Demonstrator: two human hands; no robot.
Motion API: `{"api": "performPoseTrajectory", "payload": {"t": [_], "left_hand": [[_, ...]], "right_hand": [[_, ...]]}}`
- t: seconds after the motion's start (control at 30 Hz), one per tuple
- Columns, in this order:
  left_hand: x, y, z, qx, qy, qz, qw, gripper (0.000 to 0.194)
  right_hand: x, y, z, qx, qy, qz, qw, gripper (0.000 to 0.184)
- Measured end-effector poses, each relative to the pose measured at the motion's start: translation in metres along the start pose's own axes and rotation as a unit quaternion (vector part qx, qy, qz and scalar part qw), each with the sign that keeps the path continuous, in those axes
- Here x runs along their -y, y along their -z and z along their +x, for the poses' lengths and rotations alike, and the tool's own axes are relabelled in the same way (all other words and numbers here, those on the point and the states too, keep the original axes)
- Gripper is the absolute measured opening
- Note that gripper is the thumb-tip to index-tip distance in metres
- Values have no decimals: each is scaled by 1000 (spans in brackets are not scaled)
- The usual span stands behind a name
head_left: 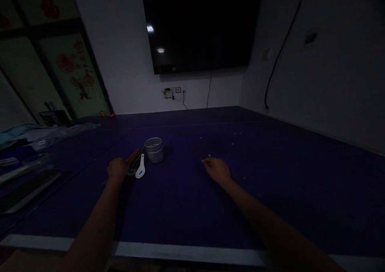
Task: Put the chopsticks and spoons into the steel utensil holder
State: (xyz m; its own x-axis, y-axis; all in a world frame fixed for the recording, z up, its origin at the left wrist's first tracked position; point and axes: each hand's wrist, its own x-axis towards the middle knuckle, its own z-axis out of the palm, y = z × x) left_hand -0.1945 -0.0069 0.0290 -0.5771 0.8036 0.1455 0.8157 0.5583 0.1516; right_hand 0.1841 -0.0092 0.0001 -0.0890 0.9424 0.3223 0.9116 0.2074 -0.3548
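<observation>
My left hand is closed around a bundle of thin wooden chopsticks, whose ends stick out on the far side; one thin tip shows below the hand. Right beside it, a white soup spoon with a blue mark lies with its handle pointing away, next to darker metal utensils that I cannot make out well. A silver metal cup stands upright just to the right of the spoon. Farther right, my right hand is low over the table with its fingers curled together; whatever they hold, if anything, is hidden.
The dark purple table has a pale front edge. Small white bits are scattered on its right half. Clear plastic wrapping and a dark flat tray-like object lie at the left. A television hangs on the back wall.
</observation>
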Motion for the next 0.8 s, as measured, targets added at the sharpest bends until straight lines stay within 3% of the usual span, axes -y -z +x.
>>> {"api": "performPoseTrajectory", "payload": {"t": [0.4, 0.8], "left_hand": [[-4, 3, -2, 14, -16, 0, 1000, 38], [-4, 3, -6, 5, -4, -1, 1000, 47]], "right_hand": [[0, -2, 0, -2, -6, 4, 1000, 35], [2, 2, -1, 3, -2, 4, 1000, 35]]}}
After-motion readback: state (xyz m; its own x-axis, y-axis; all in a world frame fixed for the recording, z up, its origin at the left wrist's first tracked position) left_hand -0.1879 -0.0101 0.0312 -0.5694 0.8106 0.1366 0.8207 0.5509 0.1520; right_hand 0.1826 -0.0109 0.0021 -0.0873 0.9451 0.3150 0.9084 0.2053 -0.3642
